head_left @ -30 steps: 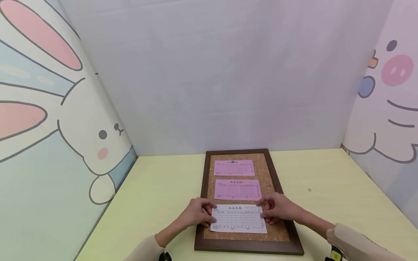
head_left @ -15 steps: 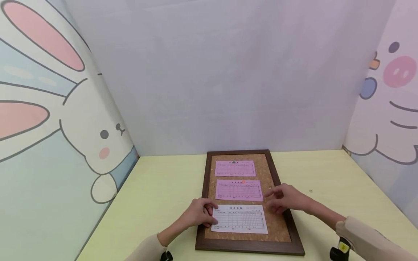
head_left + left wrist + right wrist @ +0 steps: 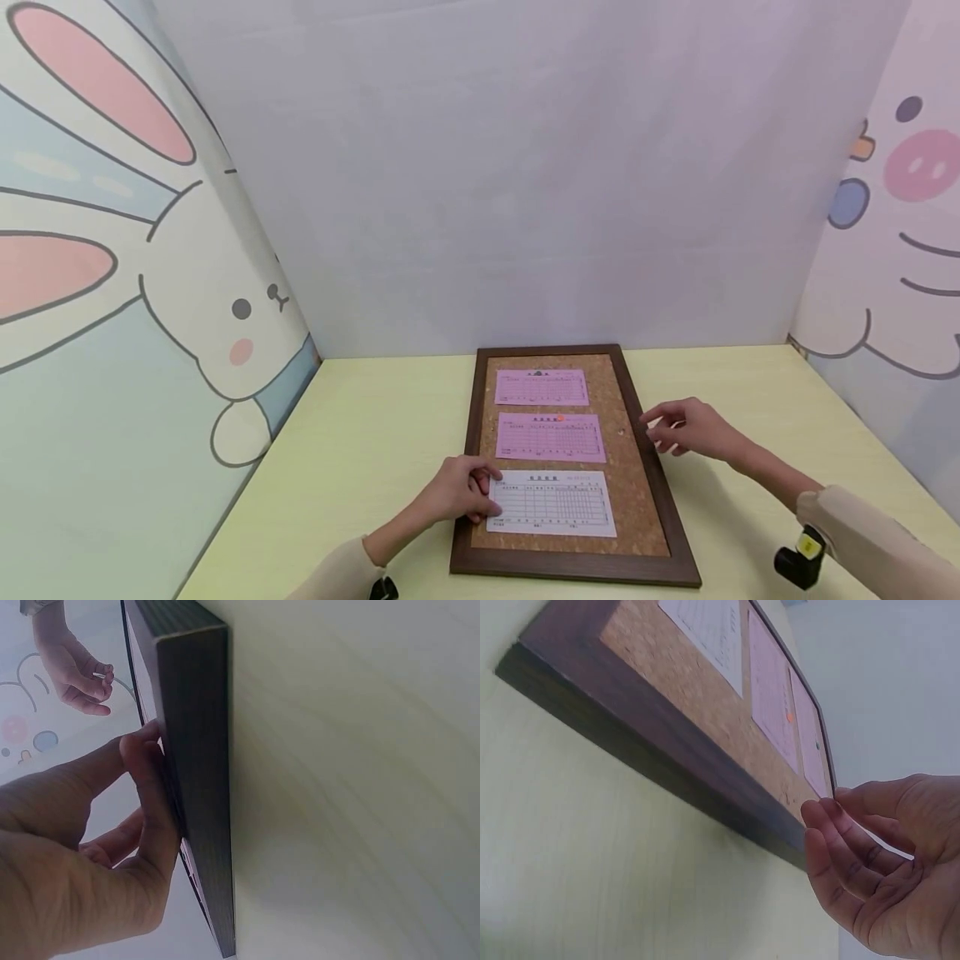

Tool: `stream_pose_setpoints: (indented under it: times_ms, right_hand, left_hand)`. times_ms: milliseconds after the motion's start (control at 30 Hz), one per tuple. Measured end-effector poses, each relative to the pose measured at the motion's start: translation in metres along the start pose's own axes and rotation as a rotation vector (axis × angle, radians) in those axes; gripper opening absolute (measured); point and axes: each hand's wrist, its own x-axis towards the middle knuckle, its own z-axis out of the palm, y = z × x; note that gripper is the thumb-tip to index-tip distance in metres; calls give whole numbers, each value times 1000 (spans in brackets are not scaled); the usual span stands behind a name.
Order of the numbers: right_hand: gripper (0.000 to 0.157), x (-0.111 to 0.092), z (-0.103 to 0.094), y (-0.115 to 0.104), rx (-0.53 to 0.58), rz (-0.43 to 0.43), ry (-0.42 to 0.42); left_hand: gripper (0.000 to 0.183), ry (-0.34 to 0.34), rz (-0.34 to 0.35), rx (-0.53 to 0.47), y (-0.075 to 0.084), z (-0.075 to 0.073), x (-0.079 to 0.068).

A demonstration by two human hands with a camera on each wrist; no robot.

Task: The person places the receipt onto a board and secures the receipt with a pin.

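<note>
A white printed form lies flat on the lower part of a cork board in a dark wooden frame. My left hand holds its left edge, thumb and index finger on the paper; the left wrist view hides those fingertips partly behind the frame. Away from the paper, my right hand hovers beside the frame's right side. Its fingers are loosely bent, and I see nothing held in them in the right wrist view. Two pink forms, the middle one and the top one, lie above the white one.
An orange pin marks the middle pink form, and a dark pin the top one. Small marks or bits dot the cork at right. The frame rests on a pale yellow table, with a grey-white backdrop behind and cartoon-printed side walls.
My right hand has let go of the white form's right edge and moved right and away, over the frame's right side. My left hand stays at the left edge.
</note>
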Motion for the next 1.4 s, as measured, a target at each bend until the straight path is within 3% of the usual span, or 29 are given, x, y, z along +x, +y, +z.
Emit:
stream_pose_setpoints:
  times_ms: [333, 867, 1400]
  right_hand:
    - [34, -3, -24, 13, -1, 14, 8]
    - [34, -8, -43, 29, -67, 41, 45]
    - [27, -29, -64, 74, -184, 115, 116]
  left_hand:
    - [32, 6, 18, 1, -2, 0, -1]
    - [32, 1, 0, -7, -3, -1, 0]
    - [30, 13, 9, -14, -2, 1, -1]
